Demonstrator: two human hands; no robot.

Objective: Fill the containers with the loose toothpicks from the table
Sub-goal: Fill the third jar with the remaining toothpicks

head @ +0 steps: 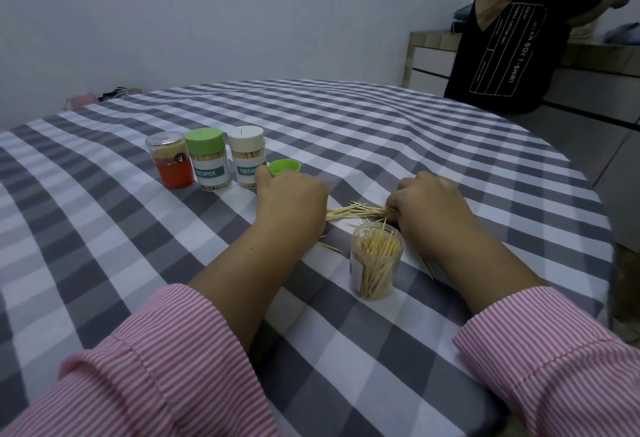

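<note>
An open clear container (376,260), partly filled with upright toothpicks, stands in front of me. Just behind it a bunch of loose toothpicks (356,212) lies on the checked cloth, and a few single picks (330,247) lie to its left. My right hand (431,209) grips the right end of the bunch. My left hand (292,199) rests on the cloth with curled fingers at the bunch's left end; whether it holds any pick is hidden. A loose green lid (284,167) lies behind my left hand.
Three closed toothpick jars stand in a row at the back left: an orange one (171,163), a green-lidded one (207,159) and a white-lidded one (247,156). A person in a black T-shirt (512,48) stands beyond the table's far right edge, by a counter.
</note>
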